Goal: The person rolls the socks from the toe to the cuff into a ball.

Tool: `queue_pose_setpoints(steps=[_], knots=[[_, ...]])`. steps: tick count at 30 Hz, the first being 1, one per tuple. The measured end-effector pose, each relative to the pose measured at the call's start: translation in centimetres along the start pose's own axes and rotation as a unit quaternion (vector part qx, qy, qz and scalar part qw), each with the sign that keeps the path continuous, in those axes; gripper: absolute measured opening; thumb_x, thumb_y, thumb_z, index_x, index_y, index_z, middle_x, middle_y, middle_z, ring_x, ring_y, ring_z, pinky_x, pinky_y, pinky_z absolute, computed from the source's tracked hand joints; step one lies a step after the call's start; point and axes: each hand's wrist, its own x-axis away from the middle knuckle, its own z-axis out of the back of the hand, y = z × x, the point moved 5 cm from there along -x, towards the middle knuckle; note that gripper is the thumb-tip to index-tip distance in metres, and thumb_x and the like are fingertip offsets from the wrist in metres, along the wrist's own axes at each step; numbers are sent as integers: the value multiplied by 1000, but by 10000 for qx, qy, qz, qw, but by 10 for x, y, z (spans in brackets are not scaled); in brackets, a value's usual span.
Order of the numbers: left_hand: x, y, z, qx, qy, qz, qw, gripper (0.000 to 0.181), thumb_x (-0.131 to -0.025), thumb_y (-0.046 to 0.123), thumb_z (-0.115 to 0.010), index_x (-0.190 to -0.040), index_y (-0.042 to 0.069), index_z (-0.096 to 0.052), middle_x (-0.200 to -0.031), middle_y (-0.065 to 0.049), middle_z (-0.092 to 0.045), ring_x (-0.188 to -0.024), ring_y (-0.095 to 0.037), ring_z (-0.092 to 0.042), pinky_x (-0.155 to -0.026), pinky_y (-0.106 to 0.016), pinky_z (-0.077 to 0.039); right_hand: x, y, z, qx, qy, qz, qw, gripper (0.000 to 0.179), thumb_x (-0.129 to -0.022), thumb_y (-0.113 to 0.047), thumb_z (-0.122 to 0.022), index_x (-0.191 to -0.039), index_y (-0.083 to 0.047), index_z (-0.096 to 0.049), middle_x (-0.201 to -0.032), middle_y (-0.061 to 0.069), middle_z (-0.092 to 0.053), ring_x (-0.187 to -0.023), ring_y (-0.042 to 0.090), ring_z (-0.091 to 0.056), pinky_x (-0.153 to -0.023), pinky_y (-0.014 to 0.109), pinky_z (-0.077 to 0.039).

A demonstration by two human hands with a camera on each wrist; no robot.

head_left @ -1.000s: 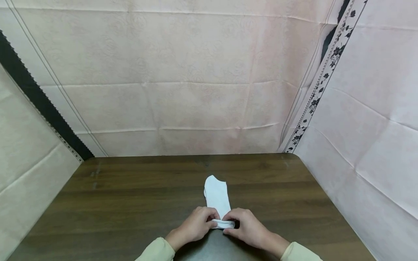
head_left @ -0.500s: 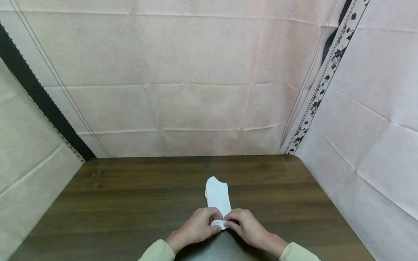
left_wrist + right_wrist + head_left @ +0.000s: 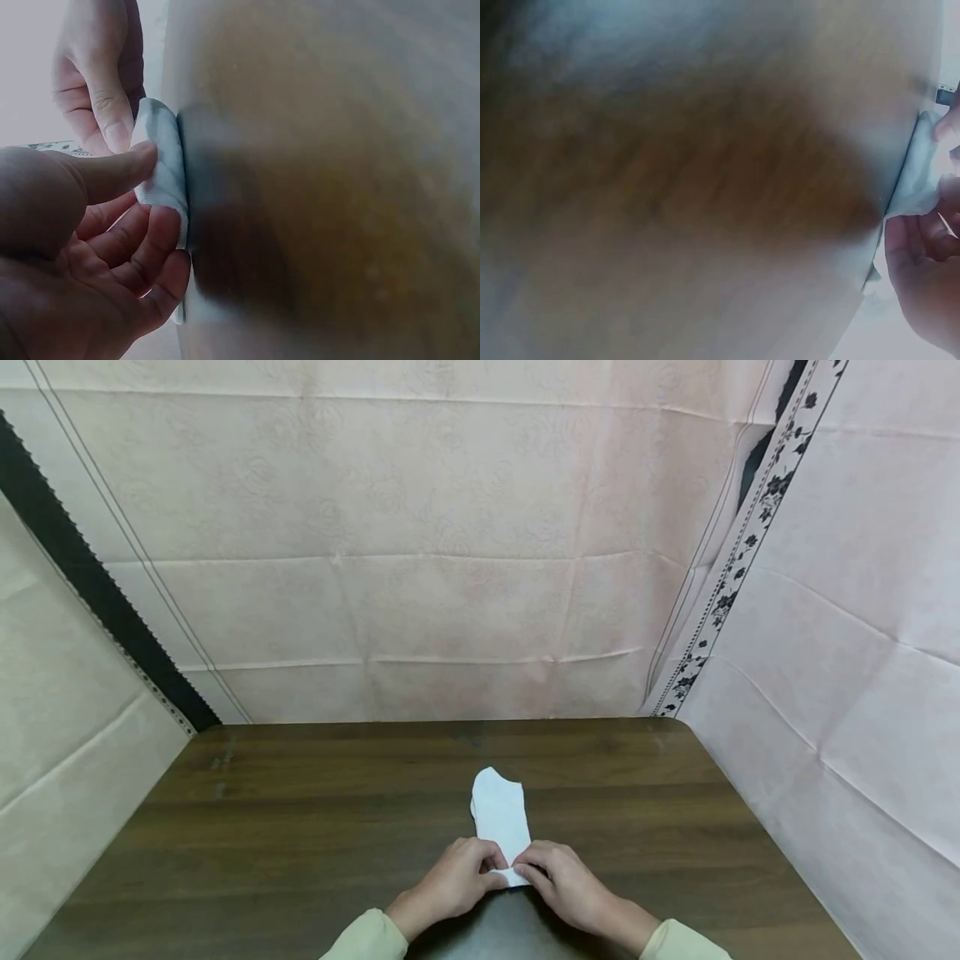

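Observation:
A white sock (image 3: 501, 814) lies lengthwise on the wooden table, its far end flat and pointing away. My left hand (image 3: 456, 878) pinches the left side of its near end, thumb below and fingers on top. From the other side, my right hand (image 3: 564, 883) pinches the same end with thumb and fingertips. In the left wrist view the sock's thick, rolled-looking edge (image 3: 166, 169) sits between the left thumb and the curled fingers. The right wrist view catches the right hand (image 3: 922, 285) only at its border, and fingers cover part of the sock there.
The brown wood-grain table (image 3: 315, 810) spreads around the hands. Pale cloth (image 3: 465, 560) hangs behind it, with more cloth along both sides, the right one (image 3: 847, 635) edged by a dark floral band.
The near end of the sock has been turned over into a fold, and the right fingers have shifted left toward the left hand. The far end stays in place.

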Motion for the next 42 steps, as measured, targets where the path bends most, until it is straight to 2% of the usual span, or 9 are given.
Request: queue_pose_setpoints(steps=[5,8,13,17,24,30,36,42], knots=[[0,-1,0,18,-33,66,10000,12,-87,6,-77,-78,13,-72,-71,13,-62,-66,1,-51,-62,-22,-45,2,1,0,-147,93,32,9998,3,-92,-20,-75,-91,-19,-73,-87,-12,-64,-77,1,-56,-66,22,-49],[-1,-2,0,-1,-29,115,9999,14,-88,5,-75,-78,14,-73,-72,13,-63,-68,1,-52,-64,-23,-45,2,2,-1,-246,41,-100,9996,8,-89,-22,-78,-93,-20,-72,-89,-12,-65,-77,2,-56,-66,23,-49],[-3,-3,2,-147,-50,110,9998,13,-90,5,-73,-82,14,-75,-78,13,-67,-74,0,-54,-68,-24,-46,2,3,-1,-335,-19,-316,9989,5,-92,-18,-75,-94,-20,-71,-92,-9,-66,-79,1,-56,-68,25,-50],[-3,-2,2,-246,-30,62,9997,12,-92,5,-71,-85,14,-77,-83,12,-69,-77,0,-55,-70,-24,-46,1,3,0,-288,51,-227,9993,5,-93,-14,-72,-90,-19,-73,-88,-10,-66,-77,-1,-55,-67,24,-50],[0,4,1,-182,188,-21,9997,4,-88,10,-76,-85,13,-74,-76,12,-62,-68,0,-52,-63,-22,-44,0,3,0,-212,193,-34,9996,9,-94,-11,-70,-89,-17,-74,-88,-9,-68,-81,0,-59,-69,23,-51],[0,8,2,-167,292,-16,9994,16,-81,9,-83,-83,14,-68,-74,10,-55,-66,0,-48,-61,-21,-43,0,3,0,-156,242,-63,9996,10,-94,-12,-70,-89,-18,-75,-88,-8,-68,-81,0,-59,-70,23,-51],[-1,5,2,-31,316,124,9994,14,-85,6,-79,-78,14,-69,-69,13,-56,-64,0,-49,-60,-22,-43,0,2,0,-249,170,-162,9994,12,-97,-14,-67,-90,-16,-76,-89,-9,-68,-82,1,-59,-69,23,-51],[-3,0,2,-12,266,172,9995,14,-87,3,-76,-78,13,-73,-72,13,-64,-68,1,-53,-63,-23,-45,-2,2,0,-264,170,-258,9992,8,-95,-10,-69,-93,-15,-75,-90,-9,-66,-80,0,-57,-68,24,-51]])
